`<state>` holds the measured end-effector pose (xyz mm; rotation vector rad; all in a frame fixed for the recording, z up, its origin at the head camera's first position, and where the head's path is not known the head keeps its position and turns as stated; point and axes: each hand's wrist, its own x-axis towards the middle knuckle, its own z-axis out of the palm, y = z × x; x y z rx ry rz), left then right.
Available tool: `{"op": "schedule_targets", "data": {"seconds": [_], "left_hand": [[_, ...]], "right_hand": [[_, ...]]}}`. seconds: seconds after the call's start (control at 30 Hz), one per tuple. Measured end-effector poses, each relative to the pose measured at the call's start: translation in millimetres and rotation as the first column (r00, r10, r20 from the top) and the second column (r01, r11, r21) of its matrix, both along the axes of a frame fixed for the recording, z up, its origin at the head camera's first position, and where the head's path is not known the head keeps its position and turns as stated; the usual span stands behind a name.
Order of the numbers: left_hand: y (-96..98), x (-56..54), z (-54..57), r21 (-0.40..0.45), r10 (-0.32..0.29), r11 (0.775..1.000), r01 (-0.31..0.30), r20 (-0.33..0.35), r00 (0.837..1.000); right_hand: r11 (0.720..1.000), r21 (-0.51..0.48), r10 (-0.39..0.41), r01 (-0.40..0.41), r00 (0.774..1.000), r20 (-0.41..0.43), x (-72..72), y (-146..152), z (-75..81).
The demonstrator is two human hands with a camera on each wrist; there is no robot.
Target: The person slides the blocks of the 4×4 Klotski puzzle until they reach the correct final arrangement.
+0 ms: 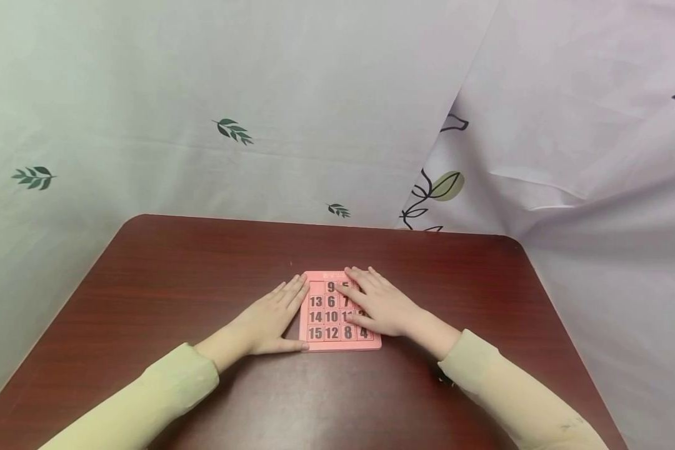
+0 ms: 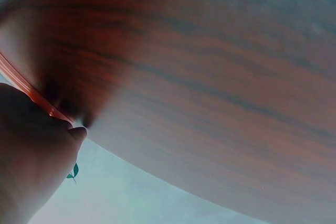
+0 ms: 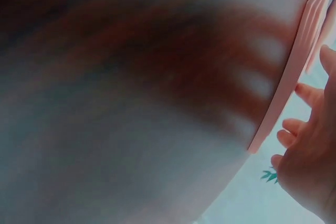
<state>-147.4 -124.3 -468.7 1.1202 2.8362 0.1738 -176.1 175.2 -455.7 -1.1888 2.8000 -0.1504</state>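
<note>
On the pink number puzzle (image 1: 330, 310) we read 9 and a partly covered 5 in the top row, then 13, 6, 7, then 14, 10, a partly covered 11, and lastly 15, 12, 8, 4. We cannot make out the pale lettering (image 1: 333, 275) above.

We see the right hand (image 3: 310, 150), fingers out | pink board (image 3: 287, 78) just beside it, thin side showing | blurry brown table (image 3: 105, 108), dark patch (image 3: 184, 56) | green leaves (image 3: 269, 175) behind
</note>
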Motion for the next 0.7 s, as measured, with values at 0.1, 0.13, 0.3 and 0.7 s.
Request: {"op": "schedule_targets", "data": {"seconds": [0.1,0.13,0.3,0.7], "left_hand": [[-0.9,-0.1,-0.6,-0.003,0.001,1.0,-0.001,-0.003,1.0],[-1.1,-0.3,-1.0,-0.003,0.0,1.0,0.0,-0.003,1.0],[-1.6,-0.7,-2.3,-0.008,-0.003,1.0,0.003,-0.003,1.0],[-0.4,-0.1,0.5,-0.009,-0.004,1.0,0.004,-0.003,1.0]], "right_hand": [[1.0,-0.012,0.011,-0.012,1.0,-0.009,2.3,0.4,-0.4],[1.0,-0.015,0.024,-0.024,1.0,-0.019,3.6,-0.5,-0.2],[0.994,-0.013,0.111,-0.112,0.992,-0.059,13.5,-9.8,2.0],[0.987,0.034,0.161,-0.159,0.984,-0.07,10.6,-22.2,2.2]]}}
